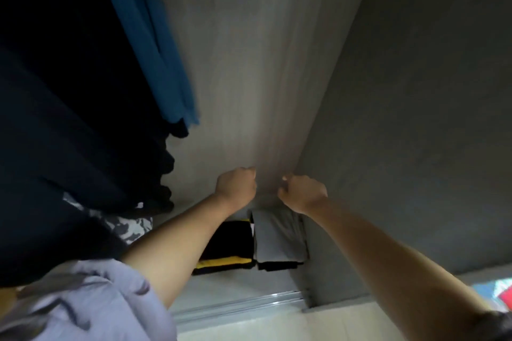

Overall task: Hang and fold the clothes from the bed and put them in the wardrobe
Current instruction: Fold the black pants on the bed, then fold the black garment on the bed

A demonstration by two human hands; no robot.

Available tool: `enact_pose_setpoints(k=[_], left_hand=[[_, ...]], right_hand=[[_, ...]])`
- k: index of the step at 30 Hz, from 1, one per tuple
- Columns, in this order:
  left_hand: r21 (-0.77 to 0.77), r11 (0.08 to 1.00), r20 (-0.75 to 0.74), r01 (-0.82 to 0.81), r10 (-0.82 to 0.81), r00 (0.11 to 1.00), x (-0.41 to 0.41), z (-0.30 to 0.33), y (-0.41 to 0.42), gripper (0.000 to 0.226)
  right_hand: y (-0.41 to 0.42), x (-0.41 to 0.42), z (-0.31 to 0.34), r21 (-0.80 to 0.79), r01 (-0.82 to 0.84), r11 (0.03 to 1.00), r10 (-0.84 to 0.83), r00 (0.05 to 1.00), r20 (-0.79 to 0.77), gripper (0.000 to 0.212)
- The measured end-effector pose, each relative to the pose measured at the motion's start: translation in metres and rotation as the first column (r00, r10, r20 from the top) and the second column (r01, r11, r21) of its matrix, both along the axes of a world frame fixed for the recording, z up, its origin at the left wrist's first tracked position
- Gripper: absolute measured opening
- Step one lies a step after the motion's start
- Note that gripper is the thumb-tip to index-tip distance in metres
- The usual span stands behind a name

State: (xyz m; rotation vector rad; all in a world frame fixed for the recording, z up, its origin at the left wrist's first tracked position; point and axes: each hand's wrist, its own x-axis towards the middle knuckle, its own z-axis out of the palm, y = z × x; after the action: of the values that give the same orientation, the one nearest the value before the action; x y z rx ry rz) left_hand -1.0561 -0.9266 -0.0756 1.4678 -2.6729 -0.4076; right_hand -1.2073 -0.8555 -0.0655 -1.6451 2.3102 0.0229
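Both my arms reach into the wardrobe. My left hand (237, 185) and my right hand (302, 191) are curled into fists close together, just above the far end of a folded grey garment (273, 238). I see nothing between the fingers; their undersides are hidden. The grey garment lies on top of a dark folded piece on the wardrobe floor, against the right wall. Beside it on the left sits a folded black and yellow garment (227, 246).
Dark clothes (69, 119) and a blue garment (155, 44) hang at the left. A camouflage-patterned cloth (130, 225) lies below them. The wardrobe's sliding-door rail (243, 304) runs along the front. A grey wall panel (401, 119) closes the right side.
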Motion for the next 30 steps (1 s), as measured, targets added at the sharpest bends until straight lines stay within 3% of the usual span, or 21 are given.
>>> enact_pose_setpoints(k=[7,12,20,24,30], left_hand=[[0.008,0.975,0.013,0.221,-0.221,0.975,-0.035,0.061,0.053,0.024],[0.038,0.879,0.009,0.475,-0.476,0.880,-0.071,0.070,0.137,0.021],[0.095,0.569,-0.010,0.817,-0.820,0.572,-0.162,0.072,0.328,0.021],[0.082,0.397,0.005,0.914,-0.917,0.398,-0.213,0.066,0.413,0.020],[0.099,0.279,0.012,0.955,-0.960,0.279,-0.304,0.067,0.532,0.019]], right_hand=[[0.082,-0.023,0.061,0.046,0.198,0.979,-0.194,0.978,-0.078,0.040],[0.199,-0.026,0.070,0.025,0.407,0.913,-0.404,0.911,-0.085,0.031],[0.437,-0.045,0.076,0.063,0.802,0.594,-0.799,0.597,-0.075,0.025],[0.536,-0.067,0.072,0.078,0.891,0.447,-0.890,0.452,-0.059,0.027],[0.661,-0.118,0.066,0.074,0.945,0.320,-0.945,0.323,-0.045,0.026]])
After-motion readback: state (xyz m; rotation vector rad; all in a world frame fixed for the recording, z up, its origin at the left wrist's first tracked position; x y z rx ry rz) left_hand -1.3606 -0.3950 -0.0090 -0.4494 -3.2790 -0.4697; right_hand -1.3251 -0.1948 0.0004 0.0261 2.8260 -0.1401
